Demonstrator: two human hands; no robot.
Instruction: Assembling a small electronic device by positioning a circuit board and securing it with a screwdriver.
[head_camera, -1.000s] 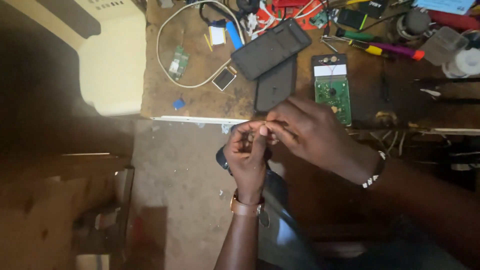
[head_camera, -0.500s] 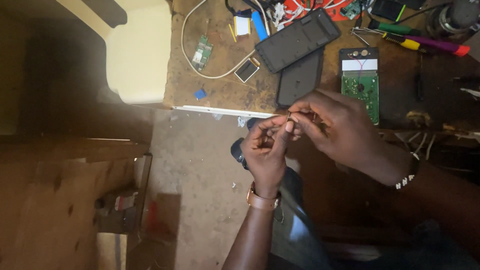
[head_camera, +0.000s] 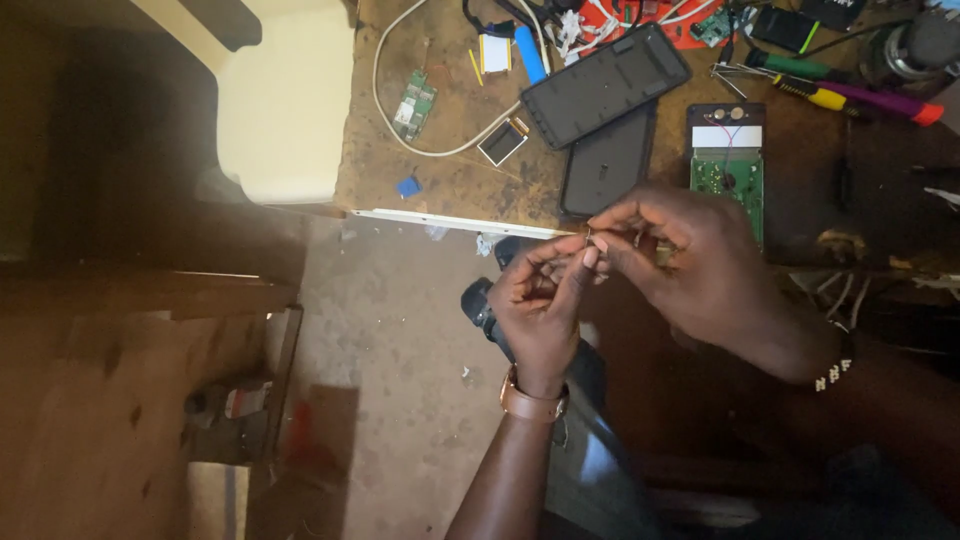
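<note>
My left hand (head_camera: 540, 305) and my right hand (head_camera: 690, 265) meet at the fingertips just in front of the workbench edge, pinching a tiny thin metal part (head_camera: 590, 237) between them. The part is too small to tell what it is. My left wrist wears a brown watch strap (head_camera: 532, 403), my right wrist a beaded band (head_camera: 835, 370). Right behind my right hand lies a green circuit board (head_camera: 727, 170) on the wooden workbench (head_camera: 450, 185).
On the bench lie two dark flat back covers (head_camera: 605, 72), a white cable (head_camera: 440, 150), a small green board (head_camera: 413, 105), a small display module (head_camera: 502, 142), a blue cylinder (head_camera: 530, 55) and screwdrivers (head_camera: 850, 98). A cream plastic chair (head_camera: 285, 100) stands left. Concrete floor (head_camera: 390, 340) below.
The view has shifted, so the bench and hands sit further right and higher in the frame. Both hands stay pinched together on the tiny part.
</note>
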